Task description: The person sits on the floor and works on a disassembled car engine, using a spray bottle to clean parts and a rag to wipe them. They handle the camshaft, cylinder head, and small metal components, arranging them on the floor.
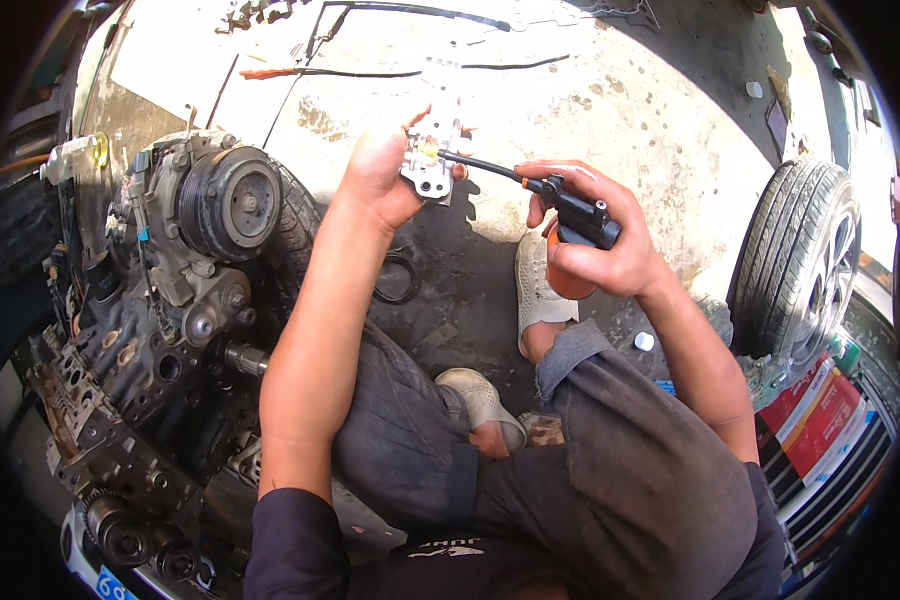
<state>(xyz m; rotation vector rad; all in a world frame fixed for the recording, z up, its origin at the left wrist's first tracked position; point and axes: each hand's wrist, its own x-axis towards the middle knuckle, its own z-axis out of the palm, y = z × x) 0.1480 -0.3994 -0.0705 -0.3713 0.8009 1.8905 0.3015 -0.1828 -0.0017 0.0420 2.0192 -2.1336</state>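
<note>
My left hand (378,178) is closed around a small silver metal casting (429,184) with holes in it, held out over the ground in bright sunlight. Amber liquid seems to glisten on its near face, though glare washes out the detail. In my right hand (618,240) is an oil can (580,219) with a black pump head and an orange body. My fingers wrap its head and body. Its thin black spout (480,164) points left, and the tip meets the casting or stops just short of it; I cannot tell which.
A greasy engine (170,365) with a ribbed pulley (240,198) fills the left side. To the right stands a wheel with its tyre (792,255), near a red box (818,420). A black ring (398,278) and white cap (644,342) lie on the ground. Black strips (360,73) lie beyond.
</note>
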